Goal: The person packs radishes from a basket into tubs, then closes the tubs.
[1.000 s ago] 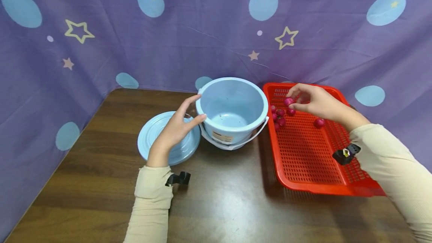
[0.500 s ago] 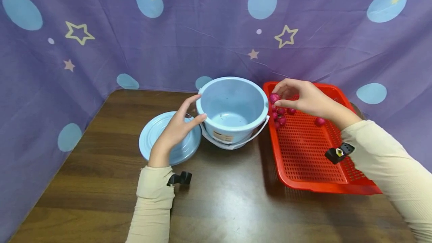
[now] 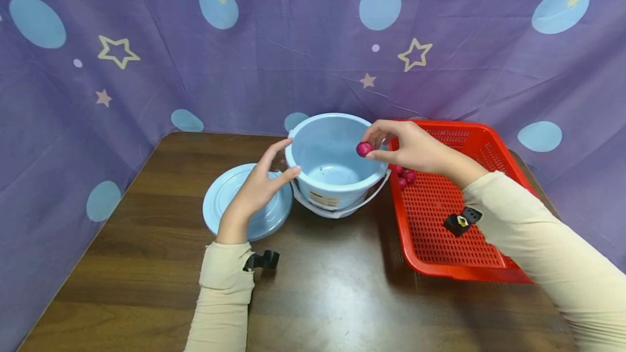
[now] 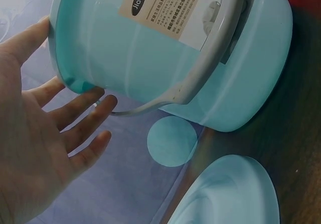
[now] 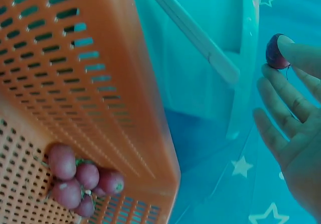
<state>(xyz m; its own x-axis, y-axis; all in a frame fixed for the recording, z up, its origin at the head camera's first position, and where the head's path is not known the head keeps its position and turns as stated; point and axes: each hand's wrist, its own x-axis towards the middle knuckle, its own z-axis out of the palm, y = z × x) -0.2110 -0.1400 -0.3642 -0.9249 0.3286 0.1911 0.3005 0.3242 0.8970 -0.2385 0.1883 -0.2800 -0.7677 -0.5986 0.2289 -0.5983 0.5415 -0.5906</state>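
Observation:
Over the right side of the blue bucket's opening, my right hand [image 3: 408, 145] pinches a small red radish [image 3: 364, 149] between thumb and fingertips. In the right wrist view that radish [image 5: 276, 52] shows a thin root hanging from it. My left hand [image 3: 256, 183] spreads its fingers and thumb along the left rim of the bucket [image 3: 318, 183], with fingertips right at the rim. A label faces the front of the bucket, and its white handle hangs down at the front. Several more radishes [image 5: 70, 179] lie together in a corner of the red basket [image 3: 408, 257], partly hidden in the head view.
A round blue lid [image 3: 220, 192] lies flat on the wooden table [image 3: 146, 265] left of the bucket. The red basket stands close to the bucket's right side. Behind the table hangs a purple cloth [image 3: 269, 69] with stars and dots.
My right hand has carried the radish leftward, out of the red basket and over the bucket's opening. My left hand has stayed at the bucket's rim.

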